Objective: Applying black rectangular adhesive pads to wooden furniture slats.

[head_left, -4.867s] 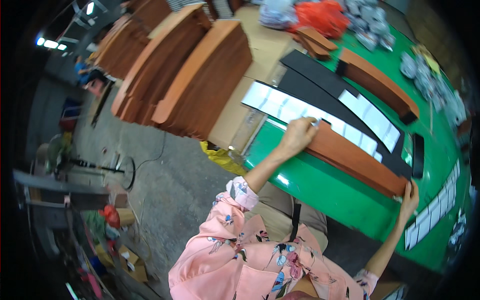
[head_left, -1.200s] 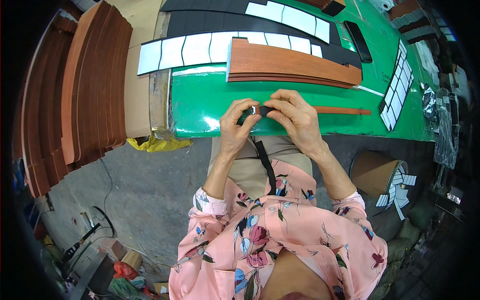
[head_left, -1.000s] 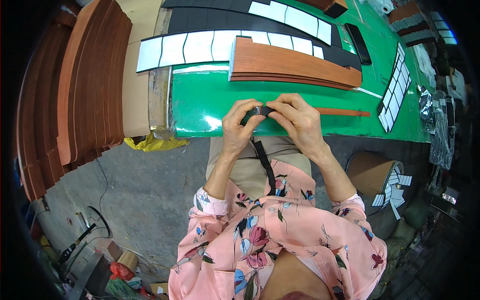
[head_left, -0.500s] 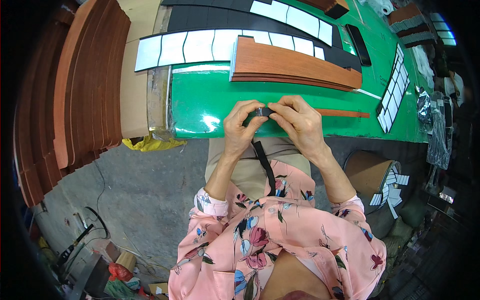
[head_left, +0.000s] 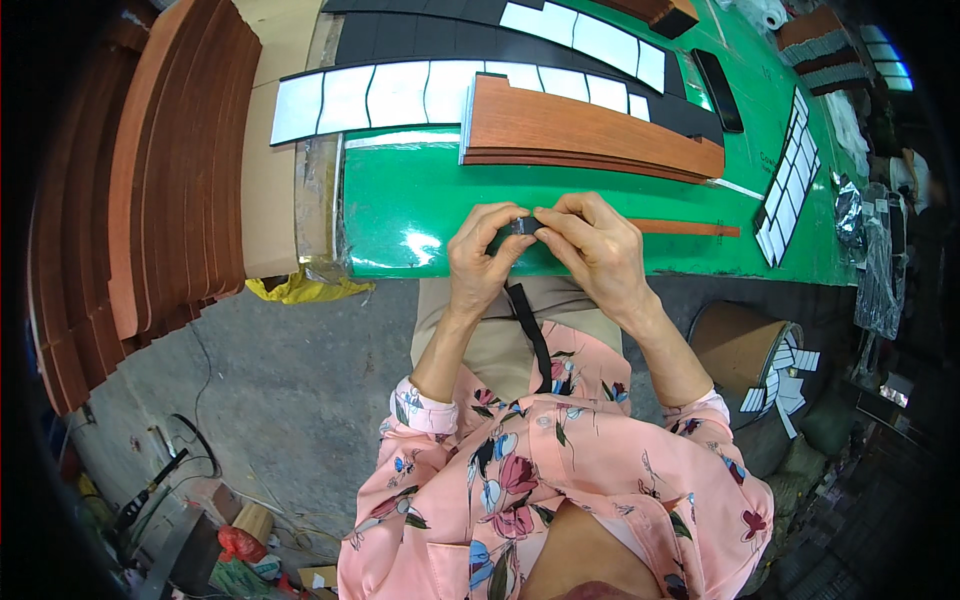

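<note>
- Item in hand: small dark piece (head_left: 525,226), black and glossy on its top face, roughly rectangular; most of it is covered by fingers, so its full outline cannot be told. It sits above the near edge of the green counter (head_left: 400,215), held between both hands.
- Left hand (head_left: 480,255): thumb and fingertips pinched on the left end of the small dark piece, remaining fingers curled.
- Right hand (head_left: 595,250): thumb and forefinger pinched on the right end of the same piece, knuckles raised, palm facing down.
- Black strap (head_left: 528,335): narrow, flat, matte; runs from just under the hands down across the lap.
- Counter surface: smooth, shiny, bright green, with a light glare spot near the left hand.
- Wood-grain panels (head_left: 590,135): long, slightly curved, reddish-brown, stacked flat just beyond the hands; edges thin and layered.
- Thin brown strip (head_left: 690,228): lies flat on the counter, right of the right hand.
- White tile strip (head_left: 400,92): glossy white rectangles in a row on a black backing, curving along the far side.
- Stacked brown boards (head_left: 165,190): large curved stack standing off the counter to the left, well apart from the hands.
- Yellow rag (head_left: 300,289): crumpled, under the counter's left corner.
</note>
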Motion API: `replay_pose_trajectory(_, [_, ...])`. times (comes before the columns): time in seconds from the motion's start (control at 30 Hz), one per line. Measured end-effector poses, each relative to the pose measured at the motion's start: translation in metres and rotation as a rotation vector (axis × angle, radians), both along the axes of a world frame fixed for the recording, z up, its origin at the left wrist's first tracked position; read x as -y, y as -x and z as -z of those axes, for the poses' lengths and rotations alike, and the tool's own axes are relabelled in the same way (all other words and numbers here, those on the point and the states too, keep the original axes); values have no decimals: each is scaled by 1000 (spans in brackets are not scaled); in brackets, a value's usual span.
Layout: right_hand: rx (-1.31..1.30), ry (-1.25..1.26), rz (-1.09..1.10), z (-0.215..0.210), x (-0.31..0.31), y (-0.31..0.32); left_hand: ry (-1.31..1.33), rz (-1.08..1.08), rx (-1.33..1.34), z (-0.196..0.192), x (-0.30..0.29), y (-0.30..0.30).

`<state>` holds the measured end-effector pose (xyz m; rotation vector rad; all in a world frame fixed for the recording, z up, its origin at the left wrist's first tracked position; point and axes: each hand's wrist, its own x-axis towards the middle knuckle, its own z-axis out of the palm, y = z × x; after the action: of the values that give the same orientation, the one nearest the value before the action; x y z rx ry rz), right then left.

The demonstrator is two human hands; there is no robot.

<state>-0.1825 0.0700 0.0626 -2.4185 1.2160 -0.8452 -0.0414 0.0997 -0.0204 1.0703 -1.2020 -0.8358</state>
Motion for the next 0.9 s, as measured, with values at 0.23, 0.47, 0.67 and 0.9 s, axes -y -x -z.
replay_pose_trajectory(0.23, [102,-26,-42,9,2,9,4,-9,54,-2,-2,0])
replay_pose_trajectory(0.47, [139,30,-16,13,-5,25,252,-51,329,0,2,1])
replay_pose_trajectory(0.67, [34,153,-49,8,-8,19,375,-39,541,-6,5,-5])
replay_pose_trajectory(0.9, [224,-57,-128,18,3,32,323,-41,630,-5,2,-4])
